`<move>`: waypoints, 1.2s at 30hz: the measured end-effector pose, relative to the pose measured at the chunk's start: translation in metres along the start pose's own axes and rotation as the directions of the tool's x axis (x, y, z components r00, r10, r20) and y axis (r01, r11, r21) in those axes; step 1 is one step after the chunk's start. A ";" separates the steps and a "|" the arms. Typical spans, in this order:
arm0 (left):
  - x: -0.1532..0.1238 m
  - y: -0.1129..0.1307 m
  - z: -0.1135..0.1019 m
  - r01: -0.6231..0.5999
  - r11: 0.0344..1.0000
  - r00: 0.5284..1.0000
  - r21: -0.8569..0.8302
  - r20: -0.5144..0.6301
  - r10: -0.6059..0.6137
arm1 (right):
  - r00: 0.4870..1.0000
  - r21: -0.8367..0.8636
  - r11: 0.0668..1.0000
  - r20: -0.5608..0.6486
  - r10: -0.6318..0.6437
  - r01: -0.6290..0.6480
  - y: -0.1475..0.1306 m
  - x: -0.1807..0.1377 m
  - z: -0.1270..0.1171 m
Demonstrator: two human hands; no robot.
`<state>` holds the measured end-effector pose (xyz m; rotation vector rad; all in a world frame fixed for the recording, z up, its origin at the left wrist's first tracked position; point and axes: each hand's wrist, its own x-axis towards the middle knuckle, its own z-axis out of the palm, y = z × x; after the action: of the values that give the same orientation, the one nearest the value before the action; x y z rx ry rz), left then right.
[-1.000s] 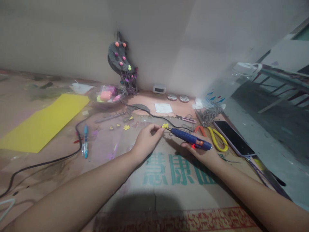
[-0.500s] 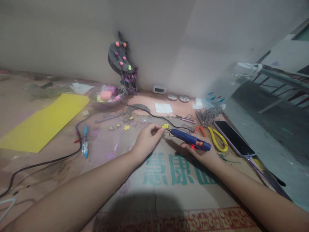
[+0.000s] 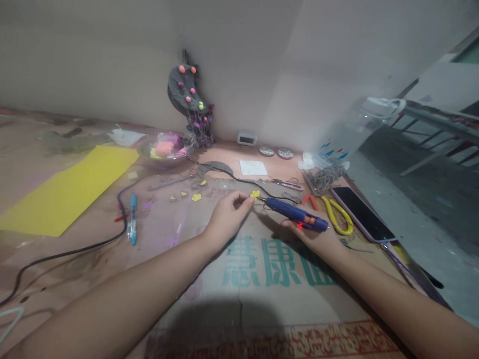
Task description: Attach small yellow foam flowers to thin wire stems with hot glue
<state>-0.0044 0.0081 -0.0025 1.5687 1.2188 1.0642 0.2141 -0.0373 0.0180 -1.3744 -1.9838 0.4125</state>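
My left hand [image 3: 232, 213] pinches a small yellow flower [image 3: 255, 194] between thumb and fingertips, above the middle of the table. My right hand [image 3: 312, 237] is wrapped around a blue hot glue gun [image 3: 290, 212] with a red light glowing on its underside. The metal nozzle points left, close to the flower; whether it touches cannot be told. Another yellow flower [image 3: 196, 198] lies on the table left of my left hand, near several small yellow scraps [image 3: 183, 193]. A dark cord [image 3: 262, 187] runs behind my hands.
Yellow sheet [image 3: 75, 192] and blue pen [image 3: 133, 219] lie left. A bowl of colourful clay [image 3: 164, 149] and a grey crescent ornament [image 3: 187, 92] are at the back. To the right are yellow-handled pliers [image 3: 346, 227], a phone [image 3: 362, 212], grey yarn [image 3: 327, 179] and a clear jug [image 3: 342, 134].
The glue gun has shifted very slightly right, its nozzle drawing back a little from the flower. The flower has tilted slightly in my left fingertips.
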 end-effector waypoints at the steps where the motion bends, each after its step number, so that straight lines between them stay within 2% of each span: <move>1: 0.000 0.000 0.000 0.000 1.000 1.000 0.001 0.000 0.000 | 1.000 -0.009 1.000 -0.005 -0.001 0.001 0.000 0.000 0.000; 15: 0.000 0.001 0.000 -0.010 1.000 1.000 0.027 0.005 0.010 | 0.999 -0.031 0.999 -0.027 0.022 -0.023 0.003 -0.001 0.000; 36: -0.001 0.000 0.001 -0.049 0.995 0.999 0.088 0.028 0.047 | 1.000 -0.035 0.999 -0.028 -0.014 0.013 0.000 0.000 0.000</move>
<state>-0.0041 0.0067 -0.0027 1.6816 1.2313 1.0297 0.2145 -0.0369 0.0184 -1.3801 -1.9852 0.3519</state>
